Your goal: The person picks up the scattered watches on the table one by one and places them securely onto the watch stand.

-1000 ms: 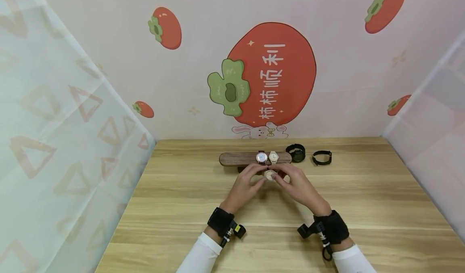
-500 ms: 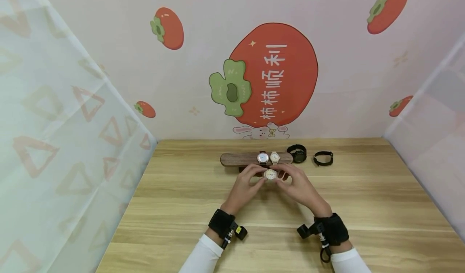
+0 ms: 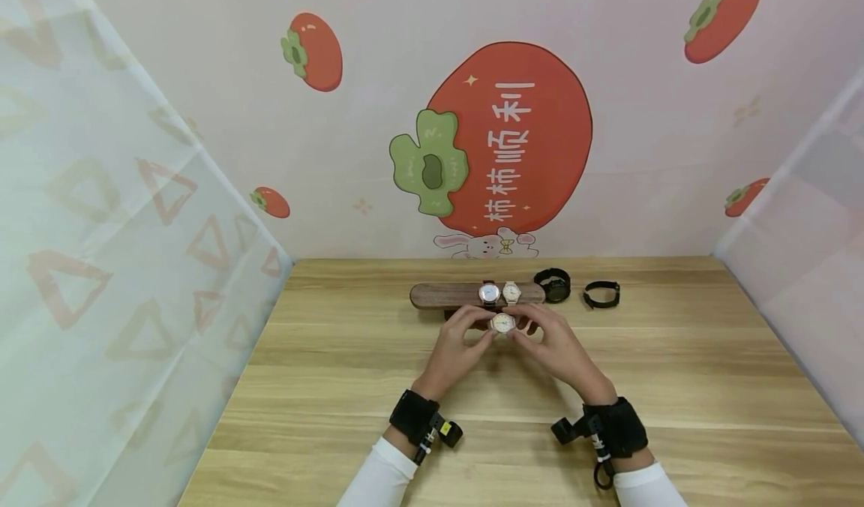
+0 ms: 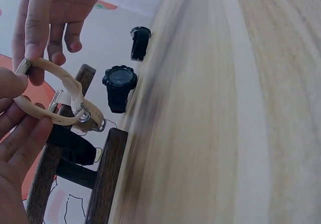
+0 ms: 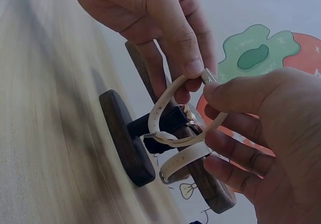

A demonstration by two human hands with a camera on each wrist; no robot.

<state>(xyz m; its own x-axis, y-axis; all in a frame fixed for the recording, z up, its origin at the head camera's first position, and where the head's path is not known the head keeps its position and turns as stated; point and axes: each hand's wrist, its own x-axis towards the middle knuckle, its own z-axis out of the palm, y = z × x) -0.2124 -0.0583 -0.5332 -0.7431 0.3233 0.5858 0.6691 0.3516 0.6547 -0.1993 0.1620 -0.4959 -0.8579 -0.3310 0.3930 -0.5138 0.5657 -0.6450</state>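
A wristwatch with a pale cream strap and a light round dial is held between both hands, in front of the stand. My left hand pinches one side of its case, and my right hand pinches the other. In the left wrist view the strap hangs as a buckled loop behind the case. The right wrist view shows the same closed loop of strap beneath the fingers. Just behind is a dark wooden watch stand, carrying a dark-strapped watch and another cream-strapped watch.
Right of the stand, a chunky black watch lies close to the bar's end. A slimmer black band lies farther right on the wooden table. A printed cloth wall rises at the table's back edge.
My right thumb has slid off the watch's dial to its edge, so the dial now shows fully. Both hands stay nearly in place, and the view has shifted slightly.
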